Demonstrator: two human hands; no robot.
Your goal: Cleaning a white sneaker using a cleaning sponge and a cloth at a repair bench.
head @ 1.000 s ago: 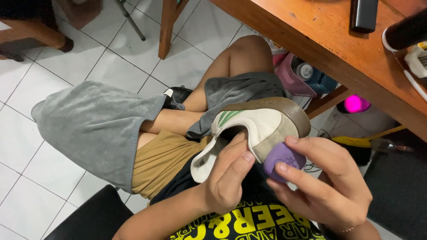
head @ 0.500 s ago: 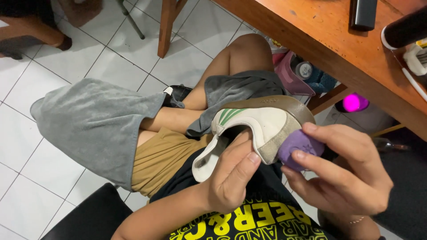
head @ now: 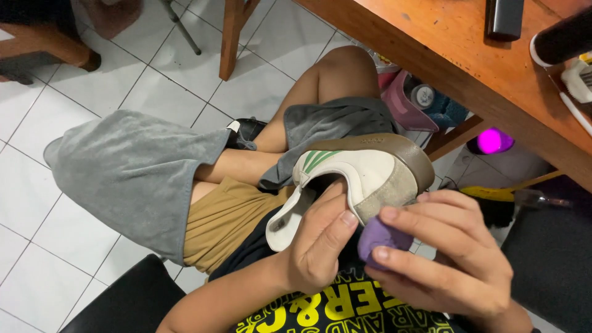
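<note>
2 hands grip tight: left hand (head: 320, 243) inside the white sneaker (head: 357, 179), right hand (head: 444, 253) pinching the purple sponge (head: 377, 237) at its 5 o'clock toe—short, light strokes seem best.

White tiled floor (head: 154, 68) lies below a brown wooden table (head: 444, 55), with a black chair seat (head: 123, 302) at lower left.
</note>
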